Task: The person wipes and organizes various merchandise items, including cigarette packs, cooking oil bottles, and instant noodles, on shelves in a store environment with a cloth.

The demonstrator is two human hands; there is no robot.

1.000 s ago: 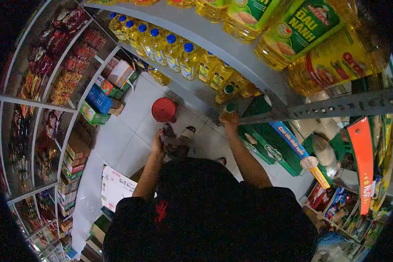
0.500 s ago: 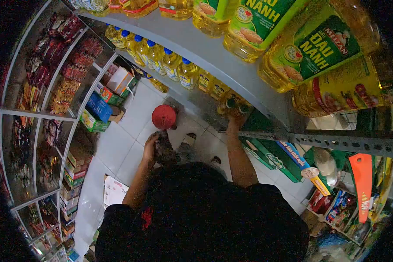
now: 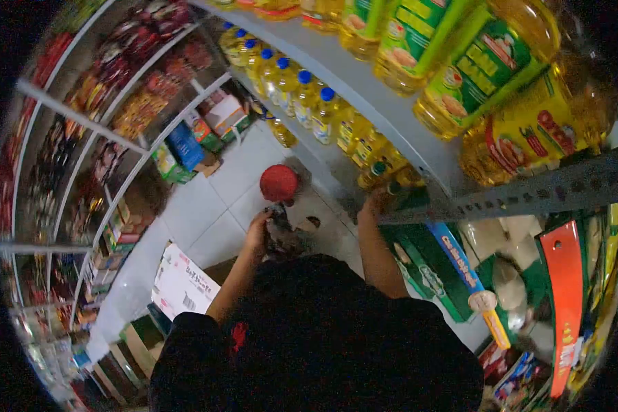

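My left hand (image 3: 257, 232) is closed on a dark, crumpled cloth (image 3: 281, 230) that hangs over the floor, just below a red round stool or lid (image 3: 279, 182). At the end of the lower shelf, my right hand (image 3: 373, 203) is closed round a small dark-capped bottle (image 3: 393, 188); its fingers are partly hidden in shadow. Close beside it stands another bottle with a green cap (image 3: 378, 169). Further along that shelf are yellow oil bottles with blue caps (image 3: 303, 93).
Large oil bottles (image 3: 474, 75) fill the upper shelf above my right arm. A perforated metal shelf post (image 3: 515, 185) and an orange sign strip (image 3: 563, 302) are at right. Packed racks (image 3: 110, 130) line the left. A white carton (image 3: 182, 278) lies on the tiled floor.
The view has turned, shifting the shelves and bringing more of the white carton into sight. The two capped bottles by my right hand now stand further apart. My left hand still holds the cloth.
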